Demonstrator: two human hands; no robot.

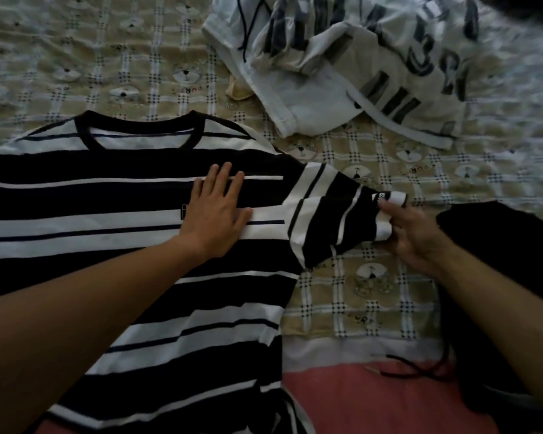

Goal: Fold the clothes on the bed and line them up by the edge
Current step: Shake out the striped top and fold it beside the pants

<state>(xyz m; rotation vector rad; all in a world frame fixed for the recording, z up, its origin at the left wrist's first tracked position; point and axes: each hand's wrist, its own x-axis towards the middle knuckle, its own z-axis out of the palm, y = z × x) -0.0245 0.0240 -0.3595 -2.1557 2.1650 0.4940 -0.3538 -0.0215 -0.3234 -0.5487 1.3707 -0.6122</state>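
Left hand point(215, 211) flat, fingers spread, pressing the striped t-shirt point(132, 245) at frame center-left. Right hand point(411, 236) pinches the sleeve cuff point(386, 214) at center right. White printed garment point(358, 64) upper right, black garment point(508, 277) right edge, on checked bedspread point(358, 292).

Checked bedspread point(358, 296) carries striped shirt point(107, 198), white printed garments point(358, 57), black garment point(499, 245).

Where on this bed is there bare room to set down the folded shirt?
Bare bedspread lies above the striped T-shirt, left of the white printed garment. A smaller patch sits below the sleeve, between shirt and black garment. The upper right is crowded. The left hand presses the shirt; the right hand holds the sleeve.
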